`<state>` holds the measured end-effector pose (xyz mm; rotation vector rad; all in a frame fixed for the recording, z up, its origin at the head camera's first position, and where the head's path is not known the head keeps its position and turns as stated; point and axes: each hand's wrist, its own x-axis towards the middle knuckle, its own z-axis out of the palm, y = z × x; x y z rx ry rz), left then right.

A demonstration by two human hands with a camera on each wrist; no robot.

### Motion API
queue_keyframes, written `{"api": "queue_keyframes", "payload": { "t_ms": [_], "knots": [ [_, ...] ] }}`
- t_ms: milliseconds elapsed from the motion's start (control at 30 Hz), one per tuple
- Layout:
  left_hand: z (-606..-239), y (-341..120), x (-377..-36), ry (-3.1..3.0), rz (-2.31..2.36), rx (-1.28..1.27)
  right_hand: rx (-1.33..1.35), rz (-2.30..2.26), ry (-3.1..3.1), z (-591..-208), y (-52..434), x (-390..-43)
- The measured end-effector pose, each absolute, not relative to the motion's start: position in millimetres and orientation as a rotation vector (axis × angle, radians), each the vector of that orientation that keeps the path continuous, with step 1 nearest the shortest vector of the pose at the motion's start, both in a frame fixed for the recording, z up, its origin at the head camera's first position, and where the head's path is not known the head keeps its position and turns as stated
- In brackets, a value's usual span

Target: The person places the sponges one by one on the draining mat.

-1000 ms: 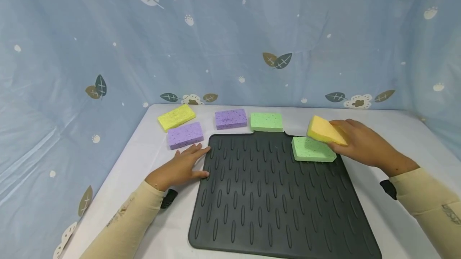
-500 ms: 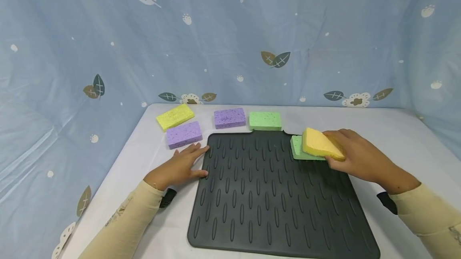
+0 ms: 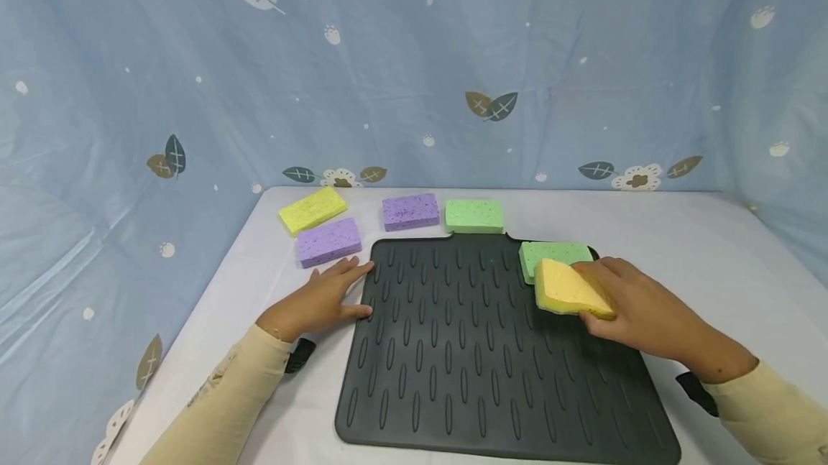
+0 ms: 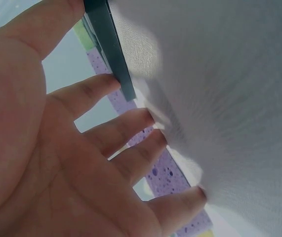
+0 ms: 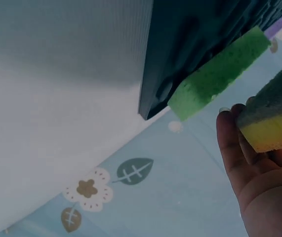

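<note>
A white table (image 3: pixel 679 249) under a blue leaf-print backdrop (image 3: pixel 414 55) carries a large black ribbed mat (image 3: pixel 479 350). From here the risks, as a judgement: the yellow sponge (image 3: pixel 569 289) is gripped only by one end and tilts, so it could slip from the fingers or land crooked, overlapping the green sponge (image 3: pixel 550 253) just behind it at twelve o'clock; a push while setting it down could also nudge that green sponge off the mat's far right corner, where the right wrist view shows the green sponge (image 5: pixel 220 71) already close to the mat's edge. The mat itself could slide if the steadying hand lifts. The right hand (image 3: pixel 637 307) reaches in from five o'clock, sleeve low over the table, fingers curled round the right end of the yellow sponge, which hangs low over the mat, its front edge near or on the surface; contact cannot be told. The wrist view shows the sponge's (image 5: pixel 271 121) dark scrub layer and yellow body pinched at the fingertips. The left hand (image 3: pixel 323 300) lies flat at nine o'clock, fingers straight and relaxed, holding nothing, fingertips on the mat's left edge. Beyond the mat, from ten to twelve o'clock, lie a yellow pad (image 3: pixel 313 209), two purple sponges (image 3: pixel 328 241) (image 3: pixel 410 211) and another green one (image 3: pixel 474 215).
</note>
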<state>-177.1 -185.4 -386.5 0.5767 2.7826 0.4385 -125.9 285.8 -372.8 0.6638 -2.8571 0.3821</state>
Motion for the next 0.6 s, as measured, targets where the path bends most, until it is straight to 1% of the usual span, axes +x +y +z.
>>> {"api": "queue_keyframes", "payload": {
  "t_ms": [600],
  "knots": [
    [-386.1, -184.7, -177.3, 2.784, 0.448, 0.604, 0.745, 0.331, -2.927, -385.8, 280.4, -112.2]
  ]
}}
